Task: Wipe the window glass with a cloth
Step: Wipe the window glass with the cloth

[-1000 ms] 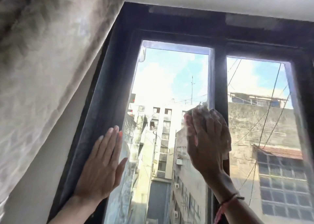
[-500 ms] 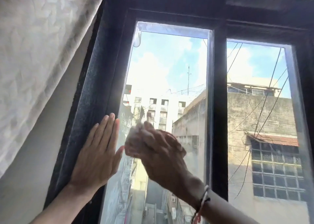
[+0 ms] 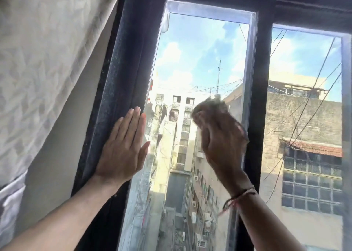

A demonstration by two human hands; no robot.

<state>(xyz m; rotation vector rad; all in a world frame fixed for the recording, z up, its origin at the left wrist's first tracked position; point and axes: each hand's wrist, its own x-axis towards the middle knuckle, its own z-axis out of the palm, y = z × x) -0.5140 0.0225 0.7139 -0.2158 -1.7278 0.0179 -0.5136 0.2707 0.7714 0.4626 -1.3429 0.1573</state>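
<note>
**Cloth pressed on the left pane**

A pale, crinkled curtain is being cut off at the left. The left hand, fingers straight and together, is being laid flat on the dusty dark frame. A crumpled cloth, blurred, is being gripped against the smooth glass by the right hand.
</note>
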